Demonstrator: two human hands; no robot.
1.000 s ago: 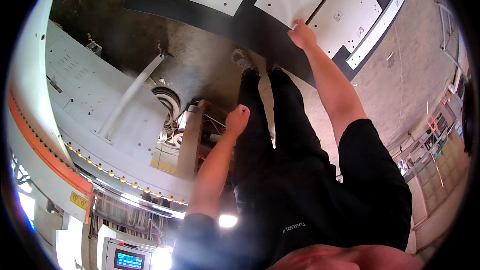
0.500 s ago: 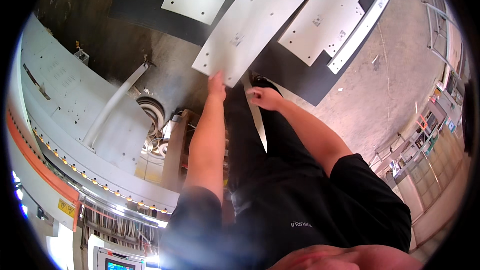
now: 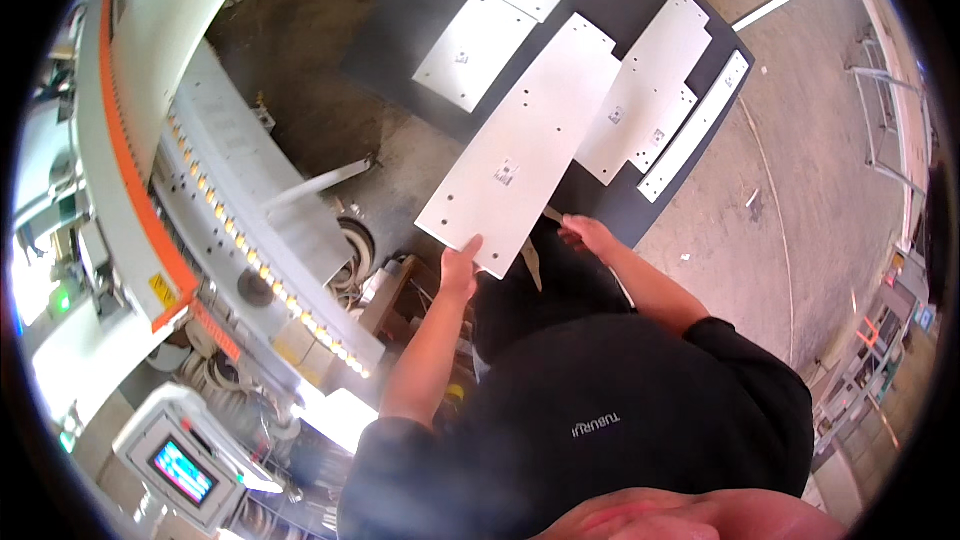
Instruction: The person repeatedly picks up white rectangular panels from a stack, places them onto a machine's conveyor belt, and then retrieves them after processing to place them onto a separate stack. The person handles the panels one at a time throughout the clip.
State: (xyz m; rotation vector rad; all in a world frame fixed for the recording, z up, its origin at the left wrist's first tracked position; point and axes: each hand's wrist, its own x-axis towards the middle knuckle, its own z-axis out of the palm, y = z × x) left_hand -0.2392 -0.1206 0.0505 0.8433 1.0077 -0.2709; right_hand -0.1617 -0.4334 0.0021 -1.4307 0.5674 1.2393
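Note:
A long white board (image 3: 540, 130) with drilled holes and a printed label slants away from me. My left hand (image 3: 461, 268) grips its near end, thumb on top and fingers beneath. To the right of that end, my right hand (image 3: 588, 237) is closed, apart from the board. A thin tan sliver shows at its fingertips, too small to name. Beyond the held board, two white panels (image 3: 470, 50) lie on a dark sheet-topped surface (image 3: 400, 50). On its right side rest a notched white panel (image 3: 650, 80) and a narrow white strip (image 3: 692, 128), both drilled.
A long machine with an orange edge (image 3: 150, 160) and a row of rollers (image 3: 240, 230) runs along my left. Another white panel (image 3: 180, 20) rises over it. A control screen (image 3: 183, 470) stands at the lower left. A metal frame (image 3: 875, 120) is at the far right.
The view has turned and drawn back, showing more of the panels and machine. My left hand still holds the board's near end. My right hand's fingers have closed.

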